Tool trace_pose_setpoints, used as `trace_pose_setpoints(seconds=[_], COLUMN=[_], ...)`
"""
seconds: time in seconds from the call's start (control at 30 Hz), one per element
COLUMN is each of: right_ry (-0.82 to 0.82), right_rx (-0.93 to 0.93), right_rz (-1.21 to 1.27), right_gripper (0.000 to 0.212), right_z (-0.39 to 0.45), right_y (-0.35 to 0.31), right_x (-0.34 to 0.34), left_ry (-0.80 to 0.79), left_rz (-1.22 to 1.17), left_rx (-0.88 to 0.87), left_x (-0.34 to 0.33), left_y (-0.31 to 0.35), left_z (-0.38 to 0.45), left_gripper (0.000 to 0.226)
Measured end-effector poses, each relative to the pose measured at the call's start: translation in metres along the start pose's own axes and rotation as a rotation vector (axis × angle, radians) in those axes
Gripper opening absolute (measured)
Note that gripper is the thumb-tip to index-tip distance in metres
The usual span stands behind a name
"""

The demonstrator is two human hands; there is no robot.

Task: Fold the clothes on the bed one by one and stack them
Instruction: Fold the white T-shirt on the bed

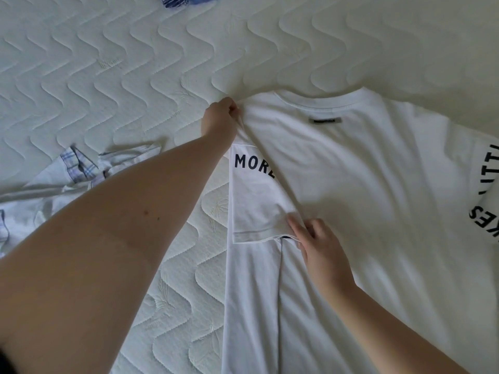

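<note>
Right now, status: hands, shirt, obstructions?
Left hand pinches the white printed cotton T-shirt at its shoulder. Right hand grips the folded-in sleeve hem. Crumpled plaid-trimmed white garment lies apart, left.

T-shirt (364, 201) lies flat on the mattress (121, 63), right of centre, collar toward the far edge. Its left sleeve (256, 195) is folded over onto the body. Crumpled shirt (67, 179) near the left edge. Another garment (178, 0) at the far edge.
</note>
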State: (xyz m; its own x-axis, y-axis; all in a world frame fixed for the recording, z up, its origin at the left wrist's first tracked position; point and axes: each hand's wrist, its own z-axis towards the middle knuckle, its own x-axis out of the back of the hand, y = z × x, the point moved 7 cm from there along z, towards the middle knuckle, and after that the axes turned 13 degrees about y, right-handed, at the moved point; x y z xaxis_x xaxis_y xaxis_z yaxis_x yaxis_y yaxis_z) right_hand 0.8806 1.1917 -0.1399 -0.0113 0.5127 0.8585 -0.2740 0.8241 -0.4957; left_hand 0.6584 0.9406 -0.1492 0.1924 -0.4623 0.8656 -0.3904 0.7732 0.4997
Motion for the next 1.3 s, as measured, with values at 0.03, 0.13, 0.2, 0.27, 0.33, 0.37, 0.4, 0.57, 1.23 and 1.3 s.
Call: trace_pose_setpoints(seconds=[0.03,0.13,0.2,0.27,0.33,0.37,0.4,0.57,1.23,1.3], right_ry=[0.023,0.061,0.046,0.023,0.025,0.031,0.035,0.001,-0.048,-0.075], right_rx=[0.022,0.018,-0.014,-0.074,-0.169,-0.222,-0.271,-0.38,-0.356,-0.368], right_rz=[-0.031,-0.066,-0.039,0.006,0.021,0.007,-0.019,-0.097,0.017,-0.009], right_gripper=[0.063,0.062,0.06,0.06,0.059,0.057,0.055,0.029,0.021,0.019], right_z=[-0.002,-0.008,-0.01,-0.012,-0.012,-0.013,-0.014,-0.017,-0.016,-0.02], right_y=[-0.001,-0.003,-0.003,-0.002,0.002,0.003,0.004,0.006,0.02,0.02], right_x=[0.001,0.004,0.005,0.007,0.008,0.009,0.009,0.005,0.016,0.015], left_ry=[0.004,-0.006,0.003,0.059,0.059,0.023,-0.022,-0.27,-0.189,-0.196], left_rz=[0.01,-0.008,-0.094,-0.18,-0.191,-0.164,-0.127,-0.057,0.048,0.077], left_rx=[0.0,0.055,0.109,0.156,0.197,0.206,0.211,0.246,0.215,0.211], left_x=[-0.001,-0.001,0.005,0.017,0.027,0.028,0.029,0.027,0.032,0.03], left_y=[0.0,0.002,0.002,-0.005,-0.02,-0.03,-0.041,-0.083,-0.08,-0.079], left_z=[-0.002,-0.009,-0.021,-0.047,-0.085,-0.106,-0.126,-0.205,-0.255,-0.256], left_gripper=[0.018,0.027,0.031,0.038,0.036,0.034,0.034,0.034,0.03,0.026])
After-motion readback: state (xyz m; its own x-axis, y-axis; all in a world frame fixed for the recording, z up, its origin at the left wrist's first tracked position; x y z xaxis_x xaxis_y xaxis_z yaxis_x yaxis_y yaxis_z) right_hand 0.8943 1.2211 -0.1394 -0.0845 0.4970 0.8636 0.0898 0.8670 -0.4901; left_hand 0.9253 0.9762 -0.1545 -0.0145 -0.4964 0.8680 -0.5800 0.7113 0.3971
